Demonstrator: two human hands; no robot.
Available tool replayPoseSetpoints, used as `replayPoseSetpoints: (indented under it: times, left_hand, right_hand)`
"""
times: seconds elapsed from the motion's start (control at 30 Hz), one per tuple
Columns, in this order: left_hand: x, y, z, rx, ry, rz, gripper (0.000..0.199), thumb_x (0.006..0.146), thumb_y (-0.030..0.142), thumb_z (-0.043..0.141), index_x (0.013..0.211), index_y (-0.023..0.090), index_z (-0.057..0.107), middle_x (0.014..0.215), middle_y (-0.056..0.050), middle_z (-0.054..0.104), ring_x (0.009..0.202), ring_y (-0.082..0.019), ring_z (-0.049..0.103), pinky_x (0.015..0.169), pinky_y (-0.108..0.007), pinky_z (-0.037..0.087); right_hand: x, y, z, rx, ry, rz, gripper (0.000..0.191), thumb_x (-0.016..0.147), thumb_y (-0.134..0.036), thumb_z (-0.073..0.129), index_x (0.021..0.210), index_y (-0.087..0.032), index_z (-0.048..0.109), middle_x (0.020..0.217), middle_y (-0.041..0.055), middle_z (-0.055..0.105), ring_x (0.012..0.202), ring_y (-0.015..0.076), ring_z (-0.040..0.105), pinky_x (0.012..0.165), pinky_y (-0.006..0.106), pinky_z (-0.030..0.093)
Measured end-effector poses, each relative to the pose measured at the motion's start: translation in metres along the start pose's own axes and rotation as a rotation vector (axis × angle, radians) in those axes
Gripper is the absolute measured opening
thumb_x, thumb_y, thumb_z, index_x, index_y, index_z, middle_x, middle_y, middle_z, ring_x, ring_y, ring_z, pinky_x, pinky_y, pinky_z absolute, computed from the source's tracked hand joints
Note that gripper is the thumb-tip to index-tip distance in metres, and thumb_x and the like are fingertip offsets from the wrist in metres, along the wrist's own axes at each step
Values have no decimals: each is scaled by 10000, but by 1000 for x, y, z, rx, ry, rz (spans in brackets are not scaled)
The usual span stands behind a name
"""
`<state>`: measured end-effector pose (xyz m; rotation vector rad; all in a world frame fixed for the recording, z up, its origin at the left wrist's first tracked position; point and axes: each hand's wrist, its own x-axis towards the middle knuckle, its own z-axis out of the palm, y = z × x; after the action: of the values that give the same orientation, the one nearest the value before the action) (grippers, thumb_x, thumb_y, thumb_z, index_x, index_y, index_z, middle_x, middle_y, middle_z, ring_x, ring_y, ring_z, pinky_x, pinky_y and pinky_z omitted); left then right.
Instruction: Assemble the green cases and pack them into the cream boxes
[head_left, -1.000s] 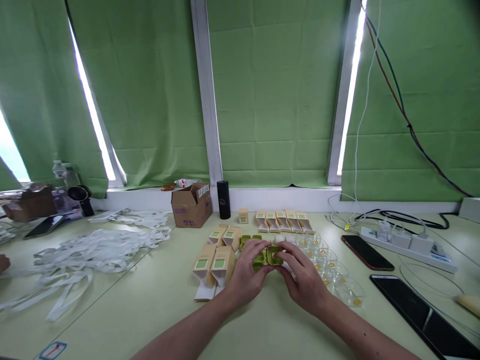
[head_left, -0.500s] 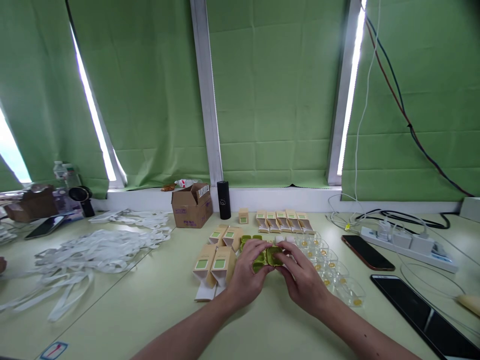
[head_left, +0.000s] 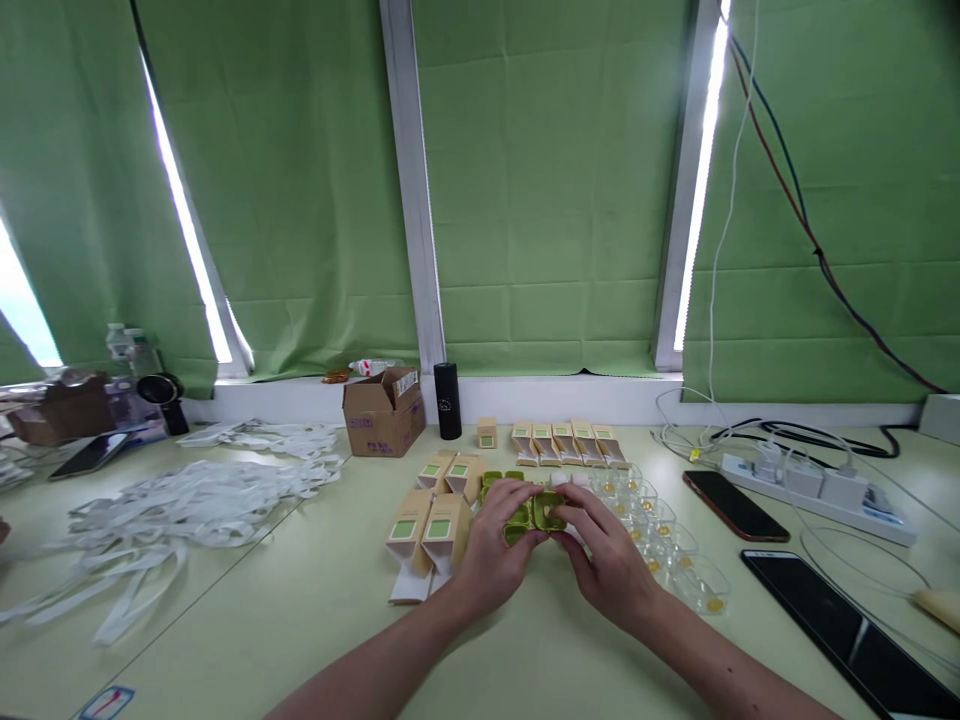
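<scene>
Between my two hands is a small green square container, gripped from both sides by fingers and thumbs. My left hand closes on its left side and partly covers more green containers on the table. My right hand holds its right side, with fingertips at the rim. Left of my left hand stand several open kraft paper boxes with green labels. To the right of my right hand lie rows of clear plastic cups with yellowish spots in them.
Several small boxes line up behind, near a black cylinder and a cardboard box. White straps are heaped at left. At right are a phone, a tablet and a power strip with cables.
My hands and the green container stay almost still. At the far left edge, part of another person's hand has drawn slightly further out of view.
</scene>
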<state>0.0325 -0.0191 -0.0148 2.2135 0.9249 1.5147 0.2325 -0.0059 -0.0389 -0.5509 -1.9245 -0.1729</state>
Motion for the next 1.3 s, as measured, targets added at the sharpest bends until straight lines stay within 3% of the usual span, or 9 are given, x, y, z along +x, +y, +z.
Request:
replayPoseSetpoints:
  times: [0.77, 1.3]
  left_hand:
    - [-1, 0, 1, 30, 46, 32, 462, 858, 116, 754, 1295, 254, 695, 1241, -111, 684, 1208, -301, 606, 1043, -491, 535]
    - [-1, -2, 1, 31, 32, 61, 486, 876, 107, 738, 1331, 264, 675, 1256, -110, 676, 1221, -295, 590, 1052, -490, 525]
  right_hand:
    - [9, -6, -5, -17, 0, -72, 362, 976, -18, 495, 1253, -187, 657, 1327, 202, 624, 1214, 307, 659, 956, 485, 641]
    - [4, -2, -1, -15, 2, -50, 385, 996, -44, 498, 1330, -191, 623, 1347, 202, 618, 1277, 315, 636, 1016, 514, 625]
